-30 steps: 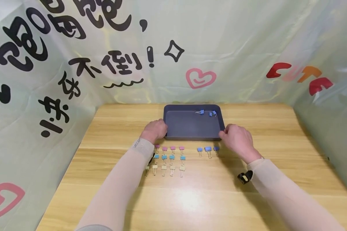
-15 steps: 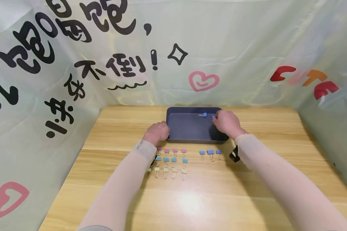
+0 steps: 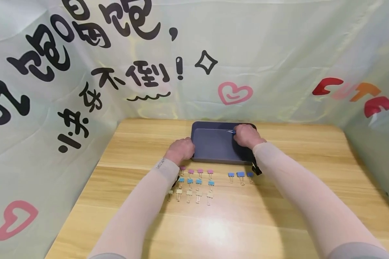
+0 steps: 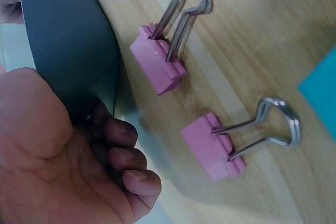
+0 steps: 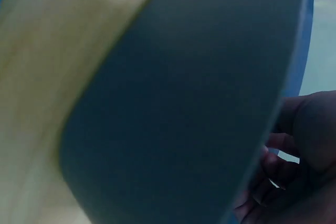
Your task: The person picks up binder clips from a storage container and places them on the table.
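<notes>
At the back of the table lies a shallow dark tray (image 3: 220, 159). My left hand (image 3: 180, 149) grips its left side near the front corner; the left wrist view has the thumb and curled fingers on the tray wall (image 4: 73, 45). Over the tray's right part is my right hand (image 3: 247, 136), its fingers curled at a blue binder clip (image 3: 230, 131) whose wire handle pokes out to the left. The rest of that clip is covered by the hand. In the right wrist view the tray wall (image 5: 184, 93) hides part of the fingers.
Three blue binder clips (image 3: 241, 175) lie in front of the tray. To their left are rows of pink clips (image 3: 200, 171), turquoise clips (image 3: 198, 182) and cream clips (image 3: 189, 193), partly under the left forearm. A printed curtain (image 3: 278, 72) hangs behind the table (image 3: 295, 144).
My right hand left the tray's front right corner, went over the clips at the back right, then left to another blue clip. My left hand stayed on the tray. The view shifted slightly.
</notes>
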The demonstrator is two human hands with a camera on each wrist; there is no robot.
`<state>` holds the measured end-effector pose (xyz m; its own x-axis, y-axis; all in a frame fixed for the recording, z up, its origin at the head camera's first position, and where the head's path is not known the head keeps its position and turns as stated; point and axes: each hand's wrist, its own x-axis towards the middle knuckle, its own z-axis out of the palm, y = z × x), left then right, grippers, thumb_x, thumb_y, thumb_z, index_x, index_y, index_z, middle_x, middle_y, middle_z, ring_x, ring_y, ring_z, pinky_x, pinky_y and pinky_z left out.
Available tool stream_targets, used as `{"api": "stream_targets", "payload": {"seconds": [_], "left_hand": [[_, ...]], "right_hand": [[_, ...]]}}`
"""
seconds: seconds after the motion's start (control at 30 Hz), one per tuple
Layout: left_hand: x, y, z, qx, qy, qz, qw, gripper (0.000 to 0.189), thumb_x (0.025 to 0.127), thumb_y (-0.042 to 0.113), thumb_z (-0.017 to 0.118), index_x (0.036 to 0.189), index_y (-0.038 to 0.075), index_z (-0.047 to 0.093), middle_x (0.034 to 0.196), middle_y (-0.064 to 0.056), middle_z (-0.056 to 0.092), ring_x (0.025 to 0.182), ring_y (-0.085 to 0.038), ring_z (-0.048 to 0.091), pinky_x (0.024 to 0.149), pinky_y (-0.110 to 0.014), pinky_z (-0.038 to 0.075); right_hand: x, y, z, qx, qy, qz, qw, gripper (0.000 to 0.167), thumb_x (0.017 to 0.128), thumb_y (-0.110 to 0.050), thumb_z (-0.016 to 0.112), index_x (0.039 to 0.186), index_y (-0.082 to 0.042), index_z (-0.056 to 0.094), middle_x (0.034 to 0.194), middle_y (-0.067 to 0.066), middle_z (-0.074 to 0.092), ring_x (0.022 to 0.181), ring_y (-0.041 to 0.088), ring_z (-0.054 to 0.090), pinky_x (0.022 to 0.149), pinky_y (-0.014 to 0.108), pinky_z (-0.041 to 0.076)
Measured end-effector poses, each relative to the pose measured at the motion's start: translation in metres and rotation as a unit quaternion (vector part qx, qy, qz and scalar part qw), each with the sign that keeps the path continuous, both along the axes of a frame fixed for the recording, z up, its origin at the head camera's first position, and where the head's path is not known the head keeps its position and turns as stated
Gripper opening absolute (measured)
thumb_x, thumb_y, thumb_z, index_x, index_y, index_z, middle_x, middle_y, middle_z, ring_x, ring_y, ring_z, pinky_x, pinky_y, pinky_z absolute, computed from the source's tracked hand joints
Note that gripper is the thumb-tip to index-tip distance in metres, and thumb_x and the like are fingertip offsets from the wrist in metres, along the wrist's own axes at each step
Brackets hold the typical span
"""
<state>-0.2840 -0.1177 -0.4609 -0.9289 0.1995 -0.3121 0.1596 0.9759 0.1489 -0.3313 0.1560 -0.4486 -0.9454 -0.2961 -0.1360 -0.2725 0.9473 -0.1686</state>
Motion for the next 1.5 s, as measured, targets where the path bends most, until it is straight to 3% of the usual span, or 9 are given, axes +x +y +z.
{"api": "stream_targets", "payload": {"seconds": [0.23,0.43,0.73,0.93,1.0,1.1,1.17,1.27,1.5], "left_hand": [[0.000,0.002,-0.001,0.004,0.000,0.002,1.0000,0.056,0.114,0.028,0.028,0.156,-0.007,0.039,0.147,-0.023,0.060,0.136,-0.038,0.059,0.116,-0.047,0.047],[0.000,0.001,0.001,0.001,0.002,0.007,1.0000,0.052,0.114,0.028,0.030,0.150,-0.006,0.045,0.141,-0.023,0.063,0.130,-0.038,0.062,0.113,-0.047,0.049],[0.000,0.001,0.001,-0.002,0.003,0.012,0.9999,0.051,0.114,0.028,0.030,0.149,-0.006,0.046,0.141,-0.023,0.063,0.130,-0.038,0.062,0.113,-0.048,0.049],[0.000,0.003,0.000,-0.003,0.000,0.013,0.9999,0.052,0.114,0.028,0.029,0.149,-0.006,0.046,0.141,-0.024,0.063,0.130,-0.039,0.062,0.113,-0.048,0.049],[0.000,0.003,0.000,-0.004,0.000,0.012,0.9999,0.052,0.115,0.028,0.029,0.149,-0.006,0.046,0.141,-0.024,0.063,0.130,-0.038,0.062,0.112,-0.048,0.049],[-0.001,0.003,-0.001,-0.006,0.000,0.011,0.9999,0.052,0.115,0.028,0.028,0.149,-0.006,0.047,0.140,-0.024,0.063,0.129,-0.038,0.063,0.112,-0.047,0.050],[-0.001,0.003,-0.001,-0.006,0.001,0.009,0.9999,0.051,0.114,0.028,0.029,0.148,-0.006,0.047,0.139,-0.024,0.064,0.128,-0.038,0.063,0.111,-0.047,0.050],[-0.001,0.002,-0.001,-0.005,0.002,0.008,0.9999,0.051,0.114,0.028,0.028,0.147,-0.007,0.048,0.137,-0.024,0.064,0.127,-0.038,0.064,0.111,-0.047,0.051],[0.001,0.002,0.001,-0.007,0.003,0.007,0.9999,0.051,0.115,0.028,0.028,0.147,-0.007,0.048,0.138,-0.024,0.064,0.128,-0.038,0.064,0.111,-0.047,0.051]], "right_hand": [[0.001,0.004,0.000,0.002,0.000,0.022,0.9998,0.044,0.102,-0.008,0.049,0.142,0.001,0.063,0.143,0.024,0.064,0.132,0.047,0.058,0.111,0.058,0.047],[0.004,0.012,-0.001,-0.054,0.001,0.042,0.9976,0.038,0.099,-0.006,0.053,0.131,-0.002,0.072,0.133,0.021,0.071,0.128,0.045,0.061,0.109,0.057,0.049],[0.007,0.016,-0.005,-0.060,-0.024,0.032,0.9974,0.034,0.099,-0.017,0.069,0.128,0.000,0.071,0.127,0.021,0.072,0.125,0.042,0.063,0.108,0.057,0.049],[0.012,0.019,-0.008,-0.056,-0.007,0.064,0.9964,0.034,0.098,0.000,0.056,0.125,-0.005,0.076,0.126,0.018,0.073,0.127,0.041,0.059,0.110,0.056,0.048],[0.013,0.020,-0.007,-0.057,-0.001,0.047,0.9973,0.038,0.097,0.001,0.053,0.127,-0.006,0.075,0.128,0.018,0.071,0.126,0.040,0.057,0.109,0.056,0.049],[0.016,0.019,-0.005,-0.060,0.006,-0.020,0.9980,0.031,0.100,-0.007,0.053,0.123,-0.004,0.074,0.126,0.020,0.071,0.119,0.040,0.062,0.101,0.057,0.052],[0.017,0.017,-0.003,-0.059,0.006,-0.079,0.9951,0.025,0.103,-0.017,0.054,0.110,-0.003,0.074,0.119,0.022,0.072,0.110,0.041,0.067,0.093,0.058,0.055],[0.021,0.011,-0.002,-0.051,-0.013,-0.141,0.9886,0.036,0.107,-0.031,0.055,0.088,-0.006,0.071,0.105,0.023,0.074,0.096,0.042,0.071,0.081,0.058,0.058],[0.023,-0.003,-0.005,-0.024,-0.038,-0.168,0.9847,0.045,0.106,-0.044,0.058,0.084,-0.008,0.072,0.084,0.018,0.073,0.084,0.039,0.072,0.074,0.055,0.059]]}}
